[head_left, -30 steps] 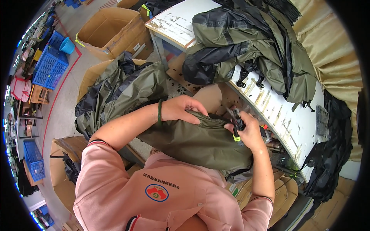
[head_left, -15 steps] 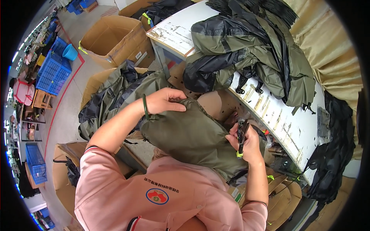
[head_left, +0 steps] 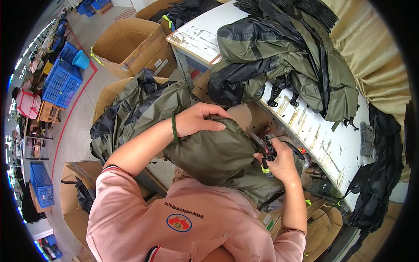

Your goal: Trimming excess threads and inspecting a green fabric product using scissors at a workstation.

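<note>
An olive-green fabric bag or garment piece (head_left: pixel 209 153) lies bunched across my lap. My left hand (head_left: pixel 196 120), wearing a green bangle, pinches its upper edge between thumb and fingers. At the right edge of the cloth, my right hand (head_left: pixel 279 157) is closed around black-handled scissors (head_left: pixel 267 146) with a yellow-green tag. Their grey blades point up and left, close beside the fabric edge; whether they touch it I cannot tell. The right fingertips also lie against the cloth.
A worn white table (head_left: pixel 305 126) at the right bears a heap of olive and black fabric goods (head_left: pixel 288 56). More such goods (head_left: pixel 139 109) fill a carton at my left. A large open cardboard box (head_left: pixel 131 46) stands beyond. Blue crates (head_left: pixel 63 83) line the far left.
The scissors have turned in my right hand, so their blades now point toward the cloth's edge. My left hand has shifted slightly right along the edge, and the fabric has bunched up.
</note>
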The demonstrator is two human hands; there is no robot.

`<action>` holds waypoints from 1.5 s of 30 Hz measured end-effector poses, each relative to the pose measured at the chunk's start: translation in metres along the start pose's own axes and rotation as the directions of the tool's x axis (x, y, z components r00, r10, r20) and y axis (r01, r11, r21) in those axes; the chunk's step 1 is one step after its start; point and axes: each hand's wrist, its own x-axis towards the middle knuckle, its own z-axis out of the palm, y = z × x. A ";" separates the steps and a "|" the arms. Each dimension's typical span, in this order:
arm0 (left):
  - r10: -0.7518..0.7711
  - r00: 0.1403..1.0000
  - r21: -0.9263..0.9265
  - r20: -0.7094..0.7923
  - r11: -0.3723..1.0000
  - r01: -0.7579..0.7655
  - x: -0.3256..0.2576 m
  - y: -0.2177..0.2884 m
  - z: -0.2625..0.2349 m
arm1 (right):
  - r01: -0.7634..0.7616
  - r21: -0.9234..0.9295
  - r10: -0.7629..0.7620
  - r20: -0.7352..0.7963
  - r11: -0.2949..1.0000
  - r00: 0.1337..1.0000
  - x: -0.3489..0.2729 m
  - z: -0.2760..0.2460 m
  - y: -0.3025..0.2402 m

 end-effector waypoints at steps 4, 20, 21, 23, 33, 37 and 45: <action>-0.014 1.000 -0.079 0.015 0.997 0.015 0.003 0.000 0.006 | 0.149 -0.253 -0.159 -0.019 0.956 0.987 0.013 -0.019 -0.005; -0.005 0.995 0.001 0.100 1.000 0.005 0.010 -0.003 0.015 | 0.169 -0.342 -0.173 0.019 0.924 0.985 0.023 -0.030 -0.003; -0.015 0.995 -0.010 0.104 1.000 0.016 0.012 -0.004 0.015 | 0.165 -0.341 -0.169 0.018 0.925 0.986 0.022 -0.029 0.001; -0.005 0.997 -0.014 0.083 1.000 0.006 0.006 -0.006 0.014 | 0.183 -0.330 -0.192 0.007 0.926 0.981 0.022 -0.028 -0.001; -0.001 0.993 0.019 0.115 1.000 -0.001 0.007 0.004 0.020 | 0.190 -0.404 -0.204 0.010 0.895 0.979 0.020 -0.038 -0.005; 0.044 0.991 -0.013 0.125 0.999 -0.043 0.008 0.010 0.017 | 0.170 -0.338 -0.177 0.011 0.926 0.984 0.025 -0.042 -0.013; 0.330 0.929 0.127 0.164 0.927 -0.352 0.011 0.011 0.030 | 0.100 0.282 -0.137 0.114 0.954 0.984 0.043 -0.033 -0.047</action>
